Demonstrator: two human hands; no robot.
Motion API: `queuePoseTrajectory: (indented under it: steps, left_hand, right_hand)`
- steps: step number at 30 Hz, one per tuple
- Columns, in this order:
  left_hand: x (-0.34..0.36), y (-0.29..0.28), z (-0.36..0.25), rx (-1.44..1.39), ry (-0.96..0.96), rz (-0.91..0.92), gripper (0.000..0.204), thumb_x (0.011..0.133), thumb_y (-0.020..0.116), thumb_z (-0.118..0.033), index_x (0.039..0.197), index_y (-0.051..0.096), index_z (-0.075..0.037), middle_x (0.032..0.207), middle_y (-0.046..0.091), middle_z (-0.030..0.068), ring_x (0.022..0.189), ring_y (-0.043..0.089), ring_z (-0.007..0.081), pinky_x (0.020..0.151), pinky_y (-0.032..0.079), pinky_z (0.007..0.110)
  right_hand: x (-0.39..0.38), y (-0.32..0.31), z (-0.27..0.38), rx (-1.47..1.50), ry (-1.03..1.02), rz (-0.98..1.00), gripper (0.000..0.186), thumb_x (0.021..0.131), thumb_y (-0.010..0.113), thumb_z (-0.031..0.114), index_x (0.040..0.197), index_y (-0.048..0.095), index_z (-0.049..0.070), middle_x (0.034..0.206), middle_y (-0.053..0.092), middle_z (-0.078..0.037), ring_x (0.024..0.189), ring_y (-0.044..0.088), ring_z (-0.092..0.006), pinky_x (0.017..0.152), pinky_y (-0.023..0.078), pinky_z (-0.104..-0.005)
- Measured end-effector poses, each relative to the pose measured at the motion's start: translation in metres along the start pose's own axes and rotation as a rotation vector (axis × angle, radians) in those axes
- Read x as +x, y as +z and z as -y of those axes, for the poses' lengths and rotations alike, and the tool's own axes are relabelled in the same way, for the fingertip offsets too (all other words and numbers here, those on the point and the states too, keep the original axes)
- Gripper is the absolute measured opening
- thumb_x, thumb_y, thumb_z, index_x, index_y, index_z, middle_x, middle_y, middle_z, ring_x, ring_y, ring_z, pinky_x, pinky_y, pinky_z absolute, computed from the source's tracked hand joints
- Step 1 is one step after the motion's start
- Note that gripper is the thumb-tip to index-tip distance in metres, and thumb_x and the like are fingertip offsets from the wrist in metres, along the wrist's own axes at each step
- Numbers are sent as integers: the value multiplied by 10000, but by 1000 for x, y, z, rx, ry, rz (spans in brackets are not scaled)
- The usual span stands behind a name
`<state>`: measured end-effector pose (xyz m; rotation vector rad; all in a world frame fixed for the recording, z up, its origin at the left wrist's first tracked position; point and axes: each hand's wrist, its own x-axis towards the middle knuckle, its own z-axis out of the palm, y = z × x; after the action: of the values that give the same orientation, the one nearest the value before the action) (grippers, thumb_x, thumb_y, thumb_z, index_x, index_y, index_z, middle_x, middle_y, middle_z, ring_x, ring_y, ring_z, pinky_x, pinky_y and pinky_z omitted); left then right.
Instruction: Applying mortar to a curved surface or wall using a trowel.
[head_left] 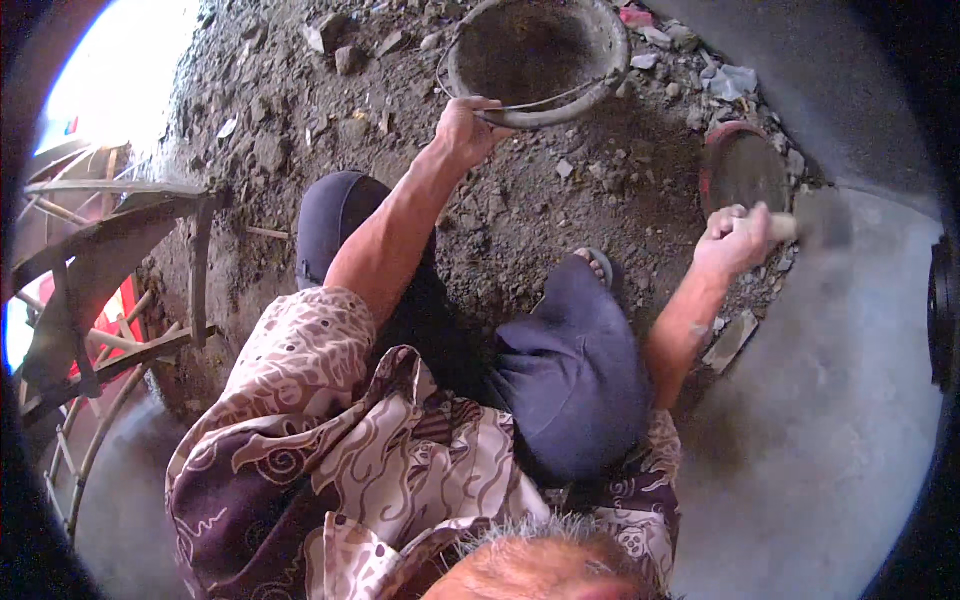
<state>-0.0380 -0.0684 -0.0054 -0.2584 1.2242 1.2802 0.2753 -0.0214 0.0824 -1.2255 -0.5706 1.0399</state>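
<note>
Light enters far to the left of the bucket (pixel 562 112), burning out to white glare; the bucket's hollow lies in shadow, and the ground (pixel 610 190) around it is dim and softly shaded. Below and right of it, motion blur smears the hammer (pixel 815 223). Farthest from it, fisheye distortion curves edges into black vignetting.

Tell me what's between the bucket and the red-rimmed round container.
In the head view, dark soil strewn with small stones lies between the bucket, gripped at its rim by the left hand, and the container.

Stony ground (pixel 270 230) lies between bright light (pixel 125 80) and perhaps a grey wall (pixel 810 80).
</note>
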Motion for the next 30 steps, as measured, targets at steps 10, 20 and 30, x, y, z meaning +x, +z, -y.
queuePoseTrajectory:
  steps: [10, 20, 30]
  left_hand:
    - [36, -21, -41, 368, 163, 164, 441, 902, 651, -241, 1208, 545, 58, 1135, 622, 218, 919, 648, 338, 764, 583, 469]
    - [-14, -4, 73, 150, 323, -212, 1155, 713, 864, -497, 1474, 176, 33, 1349, 432, 210, 1171, 497, 305, 742, 525, 527]
    - [39, 28, 38, -153, 213, -456, 368, 757, 683, -92, 1045, 520, 71, 996, 581, 194, 850, 643, 349, 674, 596, 524]
  right_hand:
    - [-44, -56, -79, -230, 438, 351, 290, 908, 631, 303, 832, 497, 58, 543, 447, -9, 366, 388, -97, 328, 275, -256]
    - [-75, -53, -92, -304, 736, 310, 292, 893, 668, 321, 825, 501, 90, 565, 482, -3, 359, 406, -94, 325, 305, -247]
    - [77, -64, 68, -111, -332, -54, 194, 934, 592, 265, 857, 493, 118, 693, 484, -8, 471, 417, -99, 398, 346, -198]
